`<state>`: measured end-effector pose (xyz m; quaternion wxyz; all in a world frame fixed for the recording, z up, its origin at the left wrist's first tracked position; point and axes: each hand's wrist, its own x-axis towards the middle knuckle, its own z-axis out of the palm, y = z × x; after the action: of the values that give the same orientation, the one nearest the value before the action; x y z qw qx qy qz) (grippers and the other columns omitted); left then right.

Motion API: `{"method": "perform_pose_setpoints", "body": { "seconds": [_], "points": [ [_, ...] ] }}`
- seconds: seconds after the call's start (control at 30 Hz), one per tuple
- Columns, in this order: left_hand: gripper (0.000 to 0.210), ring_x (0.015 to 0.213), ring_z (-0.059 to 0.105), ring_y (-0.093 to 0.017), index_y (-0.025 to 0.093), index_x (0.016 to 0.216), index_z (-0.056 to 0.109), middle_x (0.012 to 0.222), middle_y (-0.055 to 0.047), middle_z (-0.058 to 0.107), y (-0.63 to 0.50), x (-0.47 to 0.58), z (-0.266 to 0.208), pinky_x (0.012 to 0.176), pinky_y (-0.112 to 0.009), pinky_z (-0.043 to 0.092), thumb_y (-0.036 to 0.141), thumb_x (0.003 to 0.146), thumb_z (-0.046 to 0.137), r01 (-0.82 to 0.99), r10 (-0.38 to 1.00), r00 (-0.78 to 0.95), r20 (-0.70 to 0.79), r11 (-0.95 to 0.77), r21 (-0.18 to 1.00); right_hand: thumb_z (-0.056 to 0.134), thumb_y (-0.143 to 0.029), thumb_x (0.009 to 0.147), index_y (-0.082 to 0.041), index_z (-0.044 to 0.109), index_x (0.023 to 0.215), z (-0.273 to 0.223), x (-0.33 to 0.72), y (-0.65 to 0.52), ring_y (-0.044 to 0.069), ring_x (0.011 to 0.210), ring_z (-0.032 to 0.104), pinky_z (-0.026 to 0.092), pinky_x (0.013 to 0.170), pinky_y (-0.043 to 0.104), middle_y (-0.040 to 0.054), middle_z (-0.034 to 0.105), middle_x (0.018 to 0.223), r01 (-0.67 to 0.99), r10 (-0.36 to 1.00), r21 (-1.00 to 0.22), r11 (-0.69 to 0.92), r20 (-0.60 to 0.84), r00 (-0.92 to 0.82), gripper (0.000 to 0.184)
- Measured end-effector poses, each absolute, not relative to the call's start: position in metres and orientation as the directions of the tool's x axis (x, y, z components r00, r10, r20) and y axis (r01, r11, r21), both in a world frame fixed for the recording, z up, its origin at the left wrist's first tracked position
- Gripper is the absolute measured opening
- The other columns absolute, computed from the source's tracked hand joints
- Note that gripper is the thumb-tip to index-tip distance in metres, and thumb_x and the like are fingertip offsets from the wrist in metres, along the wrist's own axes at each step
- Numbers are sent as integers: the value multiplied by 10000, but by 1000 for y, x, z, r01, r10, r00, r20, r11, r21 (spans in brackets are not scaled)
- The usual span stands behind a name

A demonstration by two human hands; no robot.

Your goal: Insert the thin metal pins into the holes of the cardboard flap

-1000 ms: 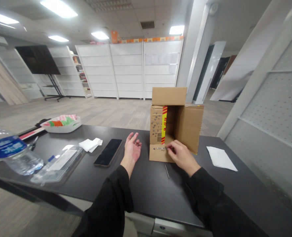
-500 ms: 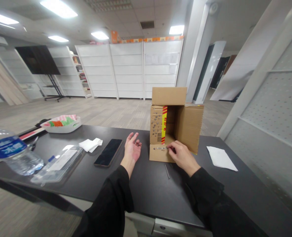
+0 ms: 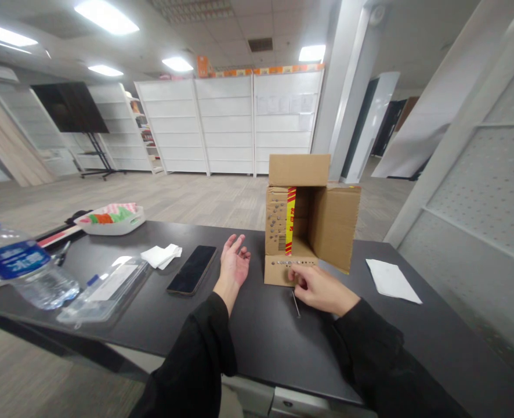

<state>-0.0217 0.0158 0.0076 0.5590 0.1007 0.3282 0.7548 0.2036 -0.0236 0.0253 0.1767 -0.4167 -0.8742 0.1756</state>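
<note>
A cardboard box (image 3: 339, 226) stands on the table with its opening toward me. Its lower front flap (image 3: 277, 276) carries a row of small round metal pieces (image 3: 283, 263) and dark holes. More grey dots (image 3: 276, 217) cover the left flap, beside yellow and red tape. My right hand (image 3: 324, 288) is before the lower flap, fingers curled together; whatever they may hold is hidden. Just below its fingertips lies a thin metal rod (image 3: 296, 305). My left hand (image 3: 234, 264) rests palm up left of the box, fingers loosely bent and apart, holding nothing.
Left of my left hand lie a black phone (image 3: 192, 270), crumpled white tissue (image 3: 161, 255) and a clear plastic case (image 3: 104, 290). Farther left are a water bottle (image 3: 26, 267) and a white basket (image 3: 124, 226). A folded white tissue (image 3: 393, 281) lies right of the box.
My right hand has moved down and slightly right, off the row of metal pieces, uncovering the row's right end. My left hand and the rod look unmoved.
</note>
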Motion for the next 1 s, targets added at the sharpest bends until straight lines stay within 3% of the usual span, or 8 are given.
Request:
{"method": "perform_pose_setpoints", "body": {
  "seconds": [0.27,0.53,1.0],
  "points": [
    [362,530,506,-37,253,1006,566,975,18,685,15,-20,9,549,-209,390,116,718,737,-772,907,-359,-222,-154,617,615,-221,689,-204,580,816,36,199,-34,107,571,472,257,545,232,-38,587,655,719,801,-444,535,-3,-599,132],
    [373,537,505,-40,255,1009,569,991,17,688,17,-23,6,555,-212,395,111,710,741,-772,910,-356,-211,-159,616,667,-372,724,-203,623,668,35,199,-36,140,596,513,296,551,257,1,615,637,829,844,-323,457,-136,-519,184],
    [371,523,495,-34,256,994,570,978,17,689,17,-21,7,552,-209,389,122,699,751,-773,908,-361,-214,-162,614,665,-288,672,-213,681,765,36,198,-38,145,661,585,327,567,235,-1,678,739,831,821,-343,437,-225,-525,120]
  ]
}}
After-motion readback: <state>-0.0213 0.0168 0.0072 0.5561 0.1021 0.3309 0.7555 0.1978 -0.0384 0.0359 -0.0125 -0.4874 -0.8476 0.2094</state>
